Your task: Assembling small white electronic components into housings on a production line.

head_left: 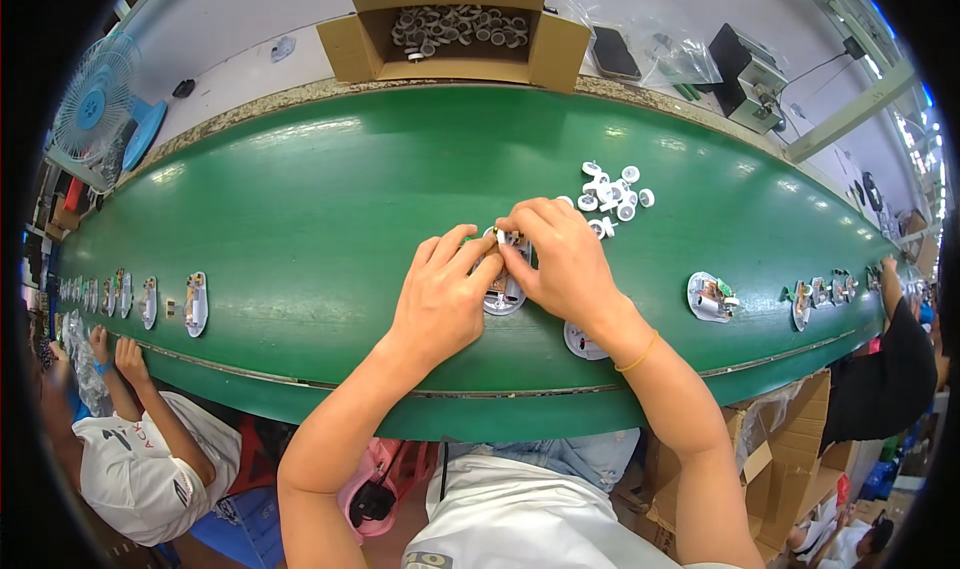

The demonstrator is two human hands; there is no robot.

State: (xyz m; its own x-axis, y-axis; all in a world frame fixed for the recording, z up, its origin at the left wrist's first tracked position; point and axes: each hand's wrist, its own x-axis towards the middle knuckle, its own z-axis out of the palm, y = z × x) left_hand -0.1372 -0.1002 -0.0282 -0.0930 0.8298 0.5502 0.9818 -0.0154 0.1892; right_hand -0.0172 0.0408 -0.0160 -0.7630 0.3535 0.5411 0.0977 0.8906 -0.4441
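White shirt [535, 514], dark lettered patch [428, 561] toward its left. Faded blue denim [600, 457]. Thin yellow band [638, 353] around right wrist [618, 329]; forearms [685, 399] bare.

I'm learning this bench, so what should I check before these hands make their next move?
1. Hands on the job: ok; left hand and right hand meet over the grey housing.
2. Clear view of that housing: not ok; fingers cover its upper end.
3. Small white part firmly gripped: cannot tell; it shows among the fingertips.
4. Loose white wheels nearby: ok; piled just beyond the right hand.
5. Second housing untouched by the right forearm: cannot tell; they overlap in view.
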